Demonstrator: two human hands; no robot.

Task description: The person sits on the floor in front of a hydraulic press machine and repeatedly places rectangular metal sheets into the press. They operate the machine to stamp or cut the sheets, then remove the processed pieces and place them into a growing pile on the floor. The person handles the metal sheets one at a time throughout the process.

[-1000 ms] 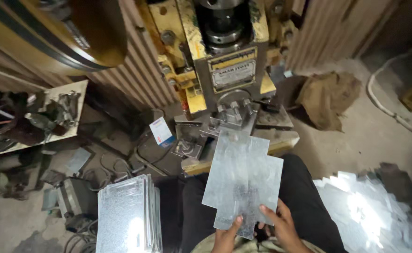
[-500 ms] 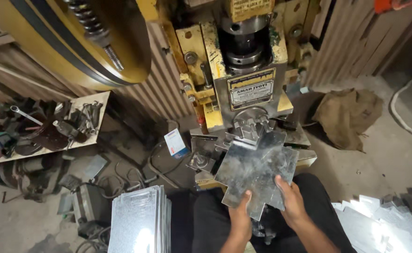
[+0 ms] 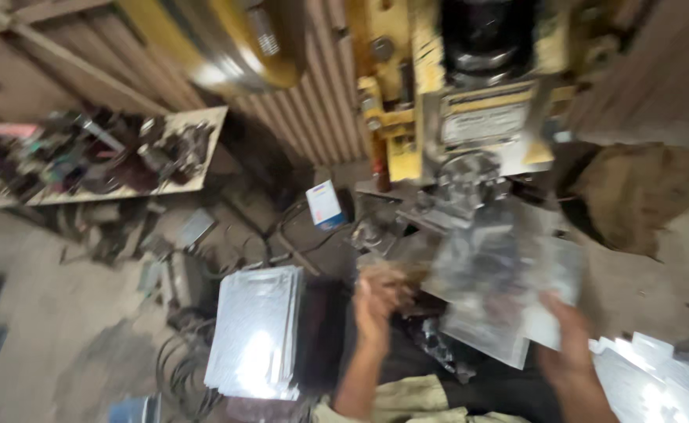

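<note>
At the far left a flat board (image 3: 196,125) carries a heap of dark tools and metal parts (image 3: 94,157), lying on the dusty workshop floor (image 3: 47,329). Right of it, near the lower middle of the floor, stands a neat stack of shiny metal sheets (image 3: 254,333), its top sheet catching a bright glare. Above the stack, close to the foot of the machine, sits a small white and blue box (image 3: 325,204) among loose cables. The left hand (image 3: 376,301) is raised just right of the stack, fingers partly curled; the blur is too strong to tell whether it grips anything, though it appears free of the sheet. Above it rises the yellow press (image 3: 470,110), with its big flywheel (image 3: 227,39) at the upper left and a light plate on its front. Just below the press's tooling a notched metal sheet (image 3: 501,290) is held tilted, smeared by motion. The right hand (image 3: 568,337) pinches this sheet at its lower right edge, well apart from the left hand. Behind the sheet to the right a brown sack (image 3: 634,196) lies crumpled on the floor, and at the lower right corner a pile of bright cut sheets (image 3: 658,376) spreads out.
</note>
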